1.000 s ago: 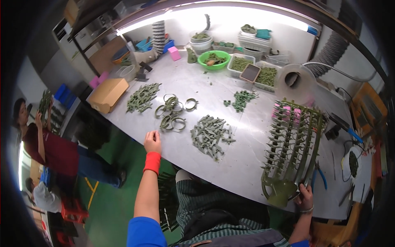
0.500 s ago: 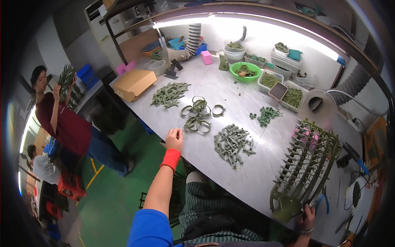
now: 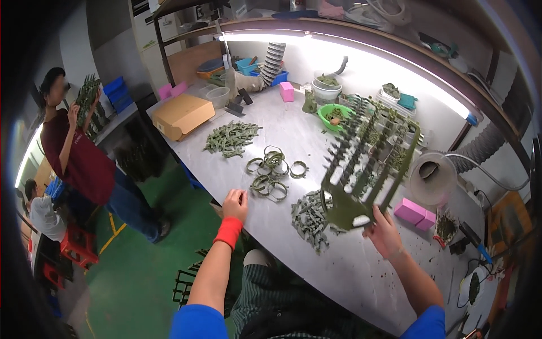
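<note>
My right hand grips the lower edge of a dark green comb-like rack, holding it up above the table. Long bars run from its solid base, lined with rows of small pointed pieces. Beneath and left of it lies a heap of small grey-green pieces, partly hidden. At the table's left edge, my left hand, with a red wristband, is closed; what its fingers hold, if anything, is hidden. Just beyond it are several green rings, some overlapping. Farther off is another pile of grey-green pieces.
On the metal table are a cardboard box, pink blocks, a bright green bowl and a suction funnel. A lamp shelf spans the back. Another person stands at left with a similar rack; a further person sits behind.
My right hand has lifted the rack off the right side of the table and brought it up and leftward. Pink blocks now show where it lay. My left hand has barely moved.
</note>
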Tool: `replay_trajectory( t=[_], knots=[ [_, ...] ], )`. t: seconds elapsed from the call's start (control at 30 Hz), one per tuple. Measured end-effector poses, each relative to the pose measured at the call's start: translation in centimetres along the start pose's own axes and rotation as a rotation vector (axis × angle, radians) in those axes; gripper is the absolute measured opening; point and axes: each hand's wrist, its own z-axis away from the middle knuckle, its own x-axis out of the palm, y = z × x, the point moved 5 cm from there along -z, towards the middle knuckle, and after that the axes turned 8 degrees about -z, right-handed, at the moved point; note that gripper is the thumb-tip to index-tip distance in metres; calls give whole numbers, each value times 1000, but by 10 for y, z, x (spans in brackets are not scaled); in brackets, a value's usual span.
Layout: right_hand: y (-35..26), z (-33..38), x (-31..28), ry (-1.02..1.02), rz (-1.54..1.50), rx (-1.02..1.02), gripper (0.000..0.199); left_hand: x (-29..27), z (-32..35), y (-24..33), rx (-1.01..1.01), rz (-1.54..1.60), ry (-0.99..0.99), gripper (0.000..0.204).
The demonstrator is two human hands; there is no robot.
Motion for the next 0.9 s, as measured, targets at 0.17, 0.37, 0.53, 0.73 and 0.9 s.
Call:
replay_trajectory(
  t=[0.17,0.37,0.53,0.73,0.9],
  knots=[
    [0,-130,15,12,-35,-40,20,0,-6,6,-21,27,-13,12],
    [26,-272,46,54,17,-121,28,-6,-10,7,-35,-16,1,11],
    [48,-363,49,64,213,-268,41,-13,-6,11,-28,20,-8,11],
    [61,-414,34,44,215,-287,44,-10,-8,19,-2,-29,7,8],
    [79,-416,51,-14,236,-163,32,-14,-6,17,-59,17,-28,9]
  ],
)
